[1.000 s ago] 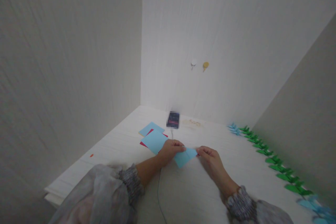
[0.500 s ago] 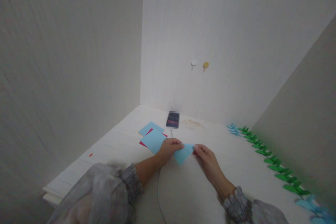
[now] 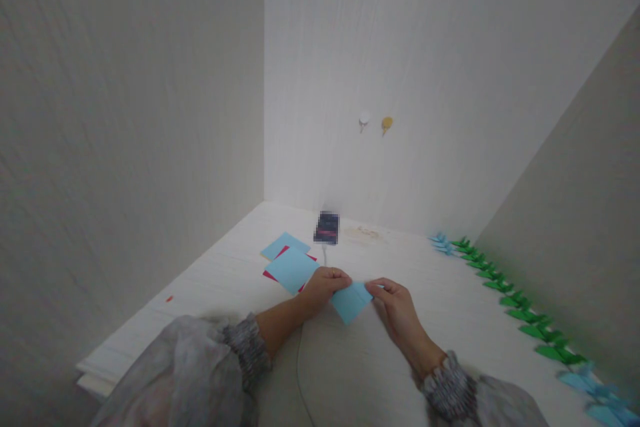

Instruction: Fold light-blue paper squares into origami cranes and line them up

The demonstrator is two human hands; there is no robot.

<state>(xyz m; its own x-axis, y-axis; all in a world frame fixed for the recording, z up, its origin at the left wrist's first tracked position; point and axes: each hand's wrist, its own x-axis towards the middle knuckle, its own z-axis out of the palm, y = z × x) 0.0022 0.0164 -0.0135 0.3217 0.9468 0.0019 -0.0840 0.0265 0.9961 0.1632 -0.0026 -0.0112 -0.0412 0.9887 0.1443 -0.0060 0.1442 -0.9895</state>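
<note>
A light blue paper square [image 3: 351,302] lies on the white table [image 3: 450,320] between my hands. My left hand [image 3: 324,285] pinches its left corner, fingers closed, with a ring on one finger. My right hand [image 3: 395,303] grips its right corner, fingers curled on the paper. Just left of my left hand lies a small stack of blue sheets [image 3: 291,267] over a red sheet [image 3: 273,275].
A dark phone [image 3: 327,227] stands behind the hands, its cable [image 3: 299,373] trailing toward me. A row of green folded paper pieces [image 3: 515,307] runs along the right wall, with blue ones [image 3: 595,397] at its ends. Two hooks [image 3: 373,123] hang on the back wall.
The blue square has turned a little between my hands and now lies flatter. My right hand has shifted slightly left along its edge. The view has drifted a bit.
</note>
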